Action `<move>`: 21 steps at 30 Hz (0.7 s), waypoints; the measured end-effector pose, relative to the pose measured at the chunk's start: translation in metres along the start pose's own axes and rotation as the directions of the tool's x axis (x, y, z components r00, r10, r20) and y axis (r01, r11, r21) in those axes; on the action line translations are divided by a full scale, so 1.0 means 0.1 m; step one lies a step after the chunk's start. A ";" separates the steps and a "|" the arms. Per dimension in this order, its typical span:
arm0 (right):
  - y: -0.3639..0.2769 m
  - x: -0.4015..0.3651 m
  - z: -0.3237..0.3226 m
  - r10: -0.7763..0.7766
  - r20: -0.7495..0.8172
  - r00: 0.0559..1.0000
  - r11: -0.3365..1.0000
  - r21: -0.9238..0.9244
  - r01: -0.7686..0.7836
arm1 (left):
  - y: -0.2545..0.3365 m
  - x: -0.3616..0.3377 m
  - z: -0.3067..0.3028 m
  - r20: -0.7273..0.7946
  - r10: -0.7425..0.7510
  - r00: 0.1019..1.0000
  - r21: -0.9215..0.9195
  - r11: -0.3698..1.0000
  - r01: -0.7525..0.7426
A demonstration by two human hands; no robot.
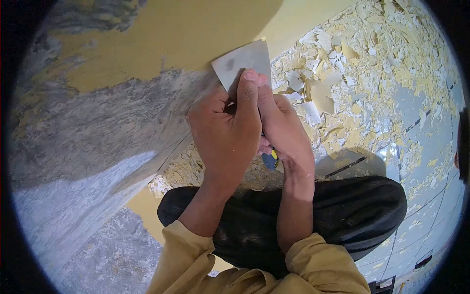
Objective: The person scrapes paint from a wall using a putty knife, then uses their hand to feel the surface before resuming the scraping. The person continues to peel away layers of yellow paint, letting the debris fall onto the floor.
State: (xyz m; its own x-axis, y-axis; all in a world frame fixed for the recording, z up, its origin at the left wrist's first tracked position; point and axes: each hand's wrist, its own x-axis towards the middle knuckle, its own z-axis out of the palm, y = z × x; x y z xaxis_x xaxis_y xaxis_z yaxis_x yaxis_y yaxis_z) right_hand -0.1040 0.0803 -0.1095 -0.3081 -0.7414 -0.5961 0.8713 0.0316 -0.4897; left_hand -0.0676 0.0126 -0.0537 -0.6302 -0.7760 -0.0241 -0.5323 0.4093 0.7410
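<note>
Wall (122,122) fills the L side of the view: yellow paint up top, rough grey patch w/ streaks below, ragged edge btwn the two. Bright light hits its lower L part; shadow lies over the rest of the grey.

Tiled floor (416,112) on the R, pale blue-grey w/ dark joints. Paint flakes (362,73), yellow & white, cover much of it, thickest along the wall base, thinner toward the R edge; a few bigger curled pcs lie just R of the hands.

Person's legs (362,210), in dusty dark trousers, are bent across the lower middle. L sleeve (188,247) & R sleeve (323,262), both mustard-tan, come in from the bottom, forearms bare.

L hand (225,132) & R hand (286,125) are together, both clamped on one scraper (240,63); thumbs side by side, tips at the base of the metal blade. Most other fingers hidden.

Scraper is up at the wall, wide edge away from the person, at the yellow paint nr its R limit. Blade is flat, grey, flared, w/ a darker smudge. Handle mostly covered; blue & yellow end shows below, btwn the wrists.

Small dark item (423,262) on floor, lower R; too small to ID.
</note>
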 end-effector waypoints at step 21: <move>-0.03 -0.05 0.00 0.007 -0.097 0.995 0.965 -0.262 -0.032 | -0.03 -0.08 0.04 -0.091 -0.044 0.995 -0.038 0.998 0.041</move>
State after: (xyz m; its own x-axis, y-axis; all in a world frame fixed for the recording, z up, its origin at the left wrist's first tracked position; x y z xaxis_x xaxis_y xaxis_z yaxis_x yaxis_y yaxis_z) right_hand -0.1048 0.0841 -0.1054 -0.3380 -0.6726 -0.6583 0.7504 0.2295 -0.6198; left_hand -0.0631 0.0189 -0.0586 -0.5520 -0.8338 0.0045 -0.5357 0.3587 0.7644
